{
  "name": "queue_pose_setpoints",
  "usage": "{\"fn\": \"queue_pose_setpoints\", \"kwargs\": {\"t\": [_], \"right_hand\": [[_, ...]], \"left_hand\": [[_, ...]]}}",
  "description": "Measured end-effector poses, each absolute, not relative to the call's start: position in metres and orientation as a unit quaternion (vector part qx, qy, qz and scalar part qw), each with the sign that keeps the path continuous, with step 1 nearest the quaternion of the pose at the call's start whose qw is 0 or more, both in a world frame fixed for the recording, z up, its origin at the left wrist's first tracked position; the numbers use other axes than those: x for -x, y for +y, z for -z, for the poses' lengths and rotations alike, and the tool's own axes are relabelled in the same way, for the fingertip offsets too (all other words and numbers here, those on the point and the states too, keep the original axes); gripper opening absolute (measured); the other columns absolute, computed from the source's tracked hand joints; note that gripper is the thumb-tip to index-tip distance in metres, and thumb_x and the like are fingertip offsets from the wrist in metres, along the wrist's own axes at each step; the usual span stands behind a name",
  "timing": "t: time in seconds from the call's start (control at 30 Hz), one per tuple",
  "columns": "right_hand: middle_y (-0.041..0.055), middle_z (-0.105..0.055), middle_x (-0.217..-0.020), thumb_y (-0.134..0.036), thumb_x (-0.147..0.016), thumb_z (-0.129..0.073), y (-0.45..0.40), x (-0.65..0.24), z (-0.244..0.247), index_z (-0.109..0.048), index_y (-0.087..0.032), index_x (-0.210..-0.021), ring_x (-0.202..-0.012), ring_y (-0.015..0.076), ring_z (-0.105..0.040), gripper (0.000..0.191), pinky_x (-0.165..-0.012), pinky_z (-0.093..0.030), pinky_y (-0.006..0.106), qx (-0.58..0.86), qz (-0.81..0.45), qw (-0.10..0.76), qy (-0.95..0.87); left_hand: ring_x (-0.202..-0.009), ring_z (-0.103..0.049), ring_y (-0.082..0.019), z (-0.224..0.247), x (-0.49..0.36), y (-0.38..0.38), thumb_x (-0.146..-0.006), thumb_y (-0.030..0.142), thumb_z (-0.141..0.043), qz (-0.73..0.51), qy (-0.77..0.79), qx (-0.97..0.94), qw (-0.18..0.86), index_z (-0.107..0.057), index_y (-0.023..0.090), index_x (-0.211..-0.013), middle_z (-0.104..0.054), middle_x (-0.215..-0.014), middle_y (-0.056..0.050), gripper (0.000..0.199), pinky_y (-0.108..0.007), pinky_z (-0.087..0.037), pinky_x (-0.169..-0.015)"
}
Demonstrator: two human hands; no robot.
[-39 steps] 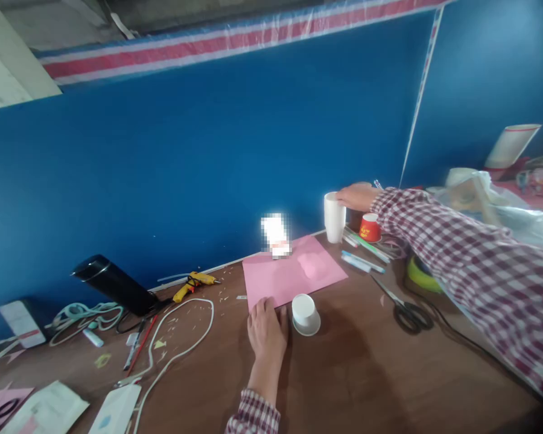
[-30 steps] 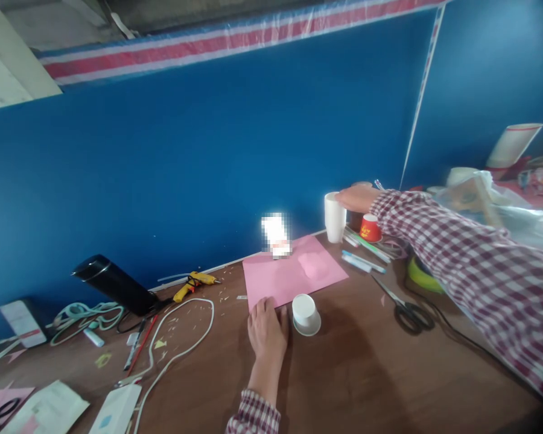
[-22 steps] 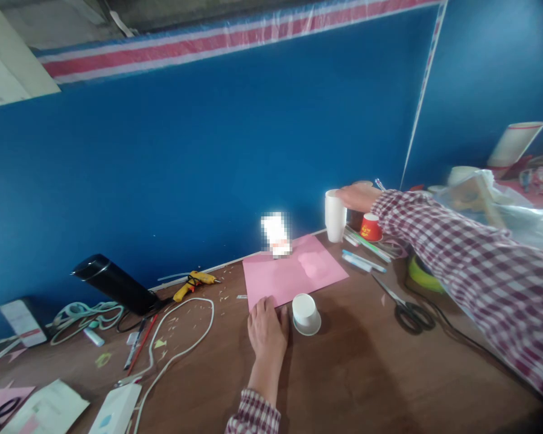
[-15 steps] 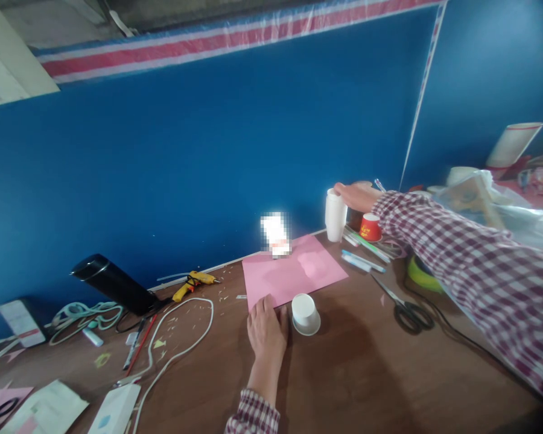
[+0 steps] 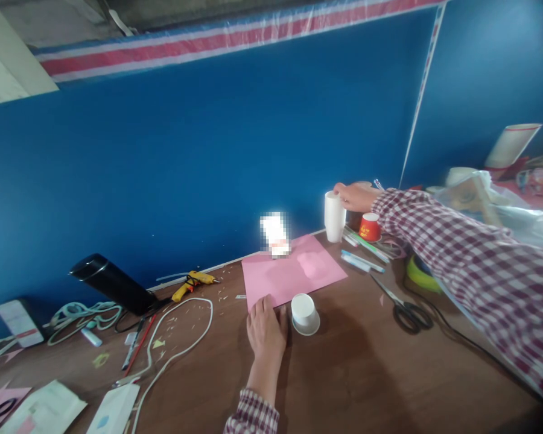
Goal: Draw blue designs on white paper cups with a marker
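My left hand (image 5: 265, 330) lies flat on the brown table with its fingers stretched out, the fingertips at the near edge of a pink sheet of paper (image 5: 271, 280). Close to its right side, apart from the thumb, a white paper cup (image 5: 303, 310) stands upside down. My right arm reaches far forward, and my right hand (image 5: 356, 196) has its fingers closed at the top of a stack of white paper cups (image 5: 335, 220) by the blue wall. Part of its grip is hidden. A red paper cup (image 5: 370, 228) stands just below that wrist.
Pens (image 5: 362, 260) and black-handled scissors (image 5: 407, 313) lie at the right, near a yellow-green tape roll (image 5: 420, 277). A blurred white object (image 5: 276, 232) stands behind the pink paper. Leftward are a yellow glue gun (image 5: 193, 284), a black cylinder (image 5: 113, 283) and a white cable (image 5: 210, 319).
My left hand and the cup beside it have not moved. My right hand stays at the top of the cup stack, with only a very slight shift.
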State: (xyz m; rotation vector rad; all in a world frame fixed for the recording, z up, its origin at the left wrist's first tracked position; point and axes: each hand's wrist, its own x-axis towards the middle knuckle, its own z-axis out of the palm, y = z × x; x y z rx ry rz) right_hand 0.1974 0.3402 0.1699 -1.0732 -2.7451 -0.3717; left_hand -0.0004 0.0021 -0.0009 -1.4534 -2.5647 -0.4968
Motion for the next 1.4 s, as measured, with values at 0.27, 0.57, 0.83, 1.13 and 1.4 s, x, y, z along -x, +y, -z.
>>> {"fn": "queue_pose_setpoints", "kwargs": {"t": [0.27, 0.57, 0.83, 1.13, 1.4], "right_hand": [[0.0074, -0.068, -0.083, -0.028, -0.081, -0.052, 0.341, -0.198, -0.17, -0.047, -0.017, -0.119, -0.069, 0.0223, -0.062, 0.04, -0.058, -0.033, 0.029, 0.348, 0.126, 0.087, -0.925], [0.0067, -0.068, -0.081, -0.025, -0.084, -0.048, 0.344, -0.199, -0.168, -0.048, -0.018, -0.115, -0.068, 0.0211, -0.061, 0.032, -0.057, -0.032, 0.028, 0.346, 0.134, 0.098, -0.923], [0.0066, -0.068, -0.081, -0.027, -0.084, -0.049, 0.343, -0.199, -0.169, -0.049, -0.019, -0.114, -0.07, 0.0214, -0.061, 0.03, -0.059, -0.033, 0.029, 0.349, 0.132, 0.094, -0.923], [0.0101, -0.069, -0.091, -0.025, -0.085, -0.048, 0.333, -0.201, -0.173, -0.051, -0.016, -0.12, -0.073, 0.0222, -0.062, 0.036, -0.063, -0.034, 0.029, 0.348, 0.122, 0.095, -0.925], [0.0107, -0.067, -0.111, -0.02, -0.086, -0.046, 0.339, -0.202, -0.171, -0.056, -0.02, -0.126, -0.087, 0.023, -0.062, 0.041, -0.069, -0.036, 0.03, 0.3, 0.124, 0.091, -0.942]], "left_hand": [[-0.115, -0.053, -0.027, 0.001, 0.0, 0.0, -0.093, 0.037, -0.04, 0.167, -0.854, 0.486, 0.082, -0.052, 0.016, -0.124, -0.061, -0.121, -0.012, 0.039, -0.041, -0.041, -0.094], [-0.116, -0.053, -0.027, -0.001, -0.001, 0.0, -0.093, 0.037, -0.04, 0.16, -0.856, 0.485, 0.08, -0.051, 0.016, -0.124, -0.06, -0.122, -0.012, 0.04, -0.04, -0.041, -0.094], [-0.117, -0.052, -0.026, -0.001, 0.0, 0.001, -0.093, 0.036, -0.041, 0.156, -0.856, 0.486, 0.081, -0.051, 0.016, -0.125, -0.06, -0.123, -0.012, 0.039, -0.039, -0.04, -0.095], [-0.117, -0.052, -0.027, -0.003, -0.002, 0.001, -0.093, 0.034, -0.041, 0.159, -0.856, 0.486, 0.072, -0.051, 0.015, -0.126, -0.059, -0.125, -0.013, 0.04, -0.041, -0.04, -0.095], [-0.117, -0.052, -0.028, -0.003, -0.002, 0.001, -0.093, 0.036, -0.041, 0.158, -0.856, 0.486, 0.076, -0.05, 0.015, -0.126, -0.06, -0.123, -0.013, 0.041, -0.041, -0.041, -0.094]]}}
